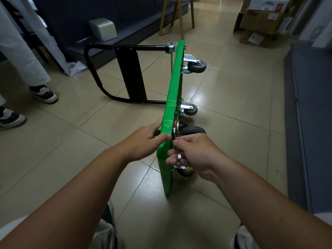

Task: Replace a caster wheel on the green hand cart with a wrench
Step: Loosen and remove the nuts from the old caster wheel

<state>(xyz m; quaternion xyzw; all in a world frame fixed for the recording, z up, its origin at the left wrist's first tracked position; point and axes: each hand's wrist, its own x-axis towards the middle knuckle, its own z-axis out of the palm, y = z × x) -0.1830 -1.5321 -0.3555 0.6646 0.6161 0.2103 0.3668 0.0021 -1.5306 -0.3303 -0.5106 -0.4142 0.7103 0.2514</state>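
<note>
Head view: left hand [143, 139] steadies green cart [172, 97]; right hand [194, 155] grips wrench [178, 159].

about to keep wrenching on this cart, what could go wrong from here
The green cart deck stands on its edge, steadied only by the left hand; it could tip over. The right hand works a small metal wrench close to the black caster wheel; a slip could pinch fingers.
</note>
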